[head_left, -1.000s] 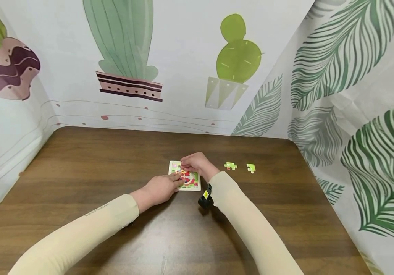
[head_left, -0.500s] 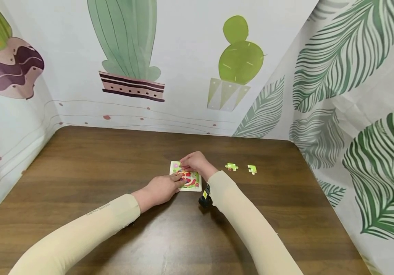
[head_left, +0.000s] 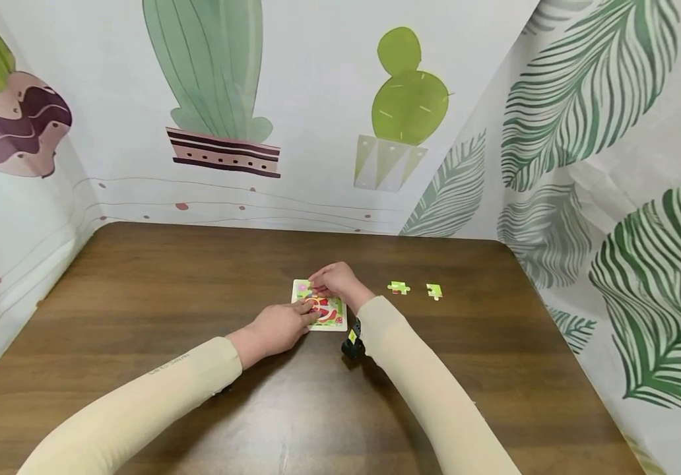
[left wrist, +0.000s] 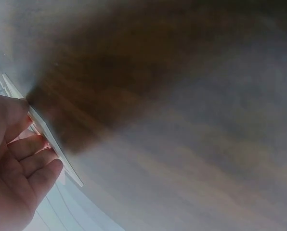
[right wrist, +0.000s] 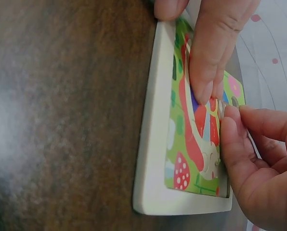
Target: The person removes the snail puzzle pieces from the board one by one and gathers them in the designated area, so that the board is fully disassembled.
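A small jigsaw puzzle board [head_left: 339, 324] with a white frame and a red and green cartoon picture lies on the table. My left hand [head_left: 278, 328] rests on it from the left, its straight fingers [right wrist: 208, 53] pressing on the picture while the thumb [right wrist: 167, 7] touches the frame's edge. Over the board's far right part, my right hand [head_left: 340, 282] pinches a puzzle piece between thumb and fingertips; the fingers mostly hide the piece. In the left wrist view, the left hand [left wrist: 18, 163] shows at the board's thin edge [left wrist: 69, 168].
Two loose green puzzle pieces, one nearer [head_left: 398, 287] and one farther right [head_left: 433, 291], lie on the brown wooden table [head_left: 210, 264]. A black wrist camera [head_left: 353, 346] hangs under the right wrist. Patterned cloth walls [head_left: 317, 99] enclose the back and sides.
Both hands stay at the board in nearly the same pose. The right hand's fingers shift only slightly; the two loose pieces stay in place. The head view sways a little.
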Available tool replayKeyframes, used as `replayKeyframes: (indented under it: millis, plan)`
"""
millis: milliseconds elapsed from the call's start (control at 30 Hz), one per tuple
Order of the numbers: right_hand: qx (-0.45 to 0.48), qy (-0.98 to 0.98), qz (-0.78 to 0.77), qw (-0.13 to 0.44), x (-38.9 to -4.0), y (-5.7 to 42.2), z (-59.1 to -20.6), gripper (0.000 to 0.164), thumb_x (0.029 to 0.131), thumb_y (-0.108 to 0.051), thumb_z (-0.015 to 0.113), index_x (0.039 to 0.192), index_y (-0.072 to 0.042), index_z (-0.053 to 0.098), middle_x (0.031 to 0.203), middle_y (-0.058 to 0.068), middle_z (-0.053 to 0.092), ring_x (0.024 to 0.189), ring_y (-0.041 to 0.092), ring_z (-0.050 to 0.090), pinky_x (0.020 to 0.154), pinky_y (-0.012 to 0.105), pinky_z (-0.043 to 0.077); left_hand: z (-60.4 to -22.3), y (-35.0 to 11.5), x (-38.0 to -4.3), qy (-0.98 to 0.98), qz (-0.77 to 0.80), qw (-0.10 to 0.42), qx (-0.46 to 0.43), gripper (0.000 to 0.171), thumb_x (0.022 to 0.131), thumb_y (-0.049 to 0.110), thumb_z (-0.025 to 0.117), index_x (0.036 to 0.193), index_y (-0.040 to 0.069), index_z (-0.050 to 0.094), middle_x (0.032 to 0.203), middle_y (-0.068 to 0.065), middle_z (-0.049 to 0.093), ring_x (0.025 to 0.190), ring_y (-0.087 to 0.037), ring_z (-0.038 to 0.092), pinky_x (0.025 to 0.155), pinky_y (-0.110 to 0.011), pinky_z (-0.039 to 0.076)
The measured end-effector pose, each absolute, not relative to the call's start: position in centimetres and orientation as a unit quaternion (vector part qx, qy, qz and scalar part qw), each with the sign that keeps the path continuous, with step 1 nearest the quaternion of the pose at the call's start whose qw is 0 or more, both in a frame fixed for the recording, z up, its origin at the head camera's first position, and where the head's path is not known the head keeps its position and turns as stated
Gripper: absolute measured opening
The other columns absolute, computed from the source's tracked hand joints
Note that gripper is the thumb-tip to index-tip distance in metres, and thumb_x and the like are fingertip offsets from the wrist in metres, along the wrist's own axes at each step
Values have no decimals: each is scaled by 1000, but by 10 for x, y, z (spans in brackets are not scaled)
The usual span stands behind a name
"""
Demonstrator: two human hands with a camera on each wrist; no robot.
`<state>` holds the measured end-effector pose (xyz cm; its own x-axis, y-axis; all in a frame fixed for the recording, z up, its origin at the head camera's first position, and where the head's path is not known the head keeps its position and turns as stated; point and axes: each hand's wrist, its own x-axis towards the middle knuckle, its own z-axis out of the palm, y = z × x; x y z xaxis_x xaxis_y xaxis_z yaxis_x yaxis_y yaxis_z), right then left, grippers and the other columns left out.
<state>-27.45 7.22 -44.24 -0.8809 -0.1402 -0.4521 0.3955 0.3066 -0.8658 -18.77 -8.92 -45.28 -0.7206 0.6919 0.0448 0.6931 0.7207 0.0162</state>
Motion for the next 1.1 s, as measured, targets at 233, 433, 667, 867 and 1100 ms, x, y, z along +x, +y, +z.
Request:
replayKeyframes:
  millis: [233,433,667,867,1100]
  plan:
    - [85,775,-582,231,-274,74,-441,20,98,-3,64,111,9,73,69,1,67,59,6,63,57,16,54,-453,-88,-187,-926,-13,19,-378,36,97,20,68,132,10,70,140,-14,66,127,-27,68,92,-42,61]
    - [83,777,-580,230,-274,73,-437,20,98,-3,64,112,9,73,69,1,66,60,7,62,57,16,53,-450,-87,-187,-925,-11,29,-378,36,97,21,69,131,10,71,139,-15,67,126,-26,68,91,-42,61]
    - [69,792,-560,233,-275,73,-442,20,98,-5,65,112,6,74,75,2,68,65,9,63,63,18,56,-448,-89,-185,-925,-3,25,-380,36,97,20,69,131,9,71,139,-15,67,125,-25,69,90,-41,62]
    - [54,796,-554,239,-275,75,-443,21,99,-7,64,113,5,73,80,4,70,69,9,65,67,20,58,-449,-90,-185,-926,-4,23,-376,35,97,19,69,131,9,71,139,-14,67,125,-25,69,89,-41,62]
    - [48,795,-555,242,-279,85,-442,23,100,-8,64,117,6,71,92,9,72,74,9,66,68,19,59,-448,-89,-186,-926,-5,21,-378,36,97,19,68,132,10,70,139,-15,67,126,-26,69,91,-41,61]
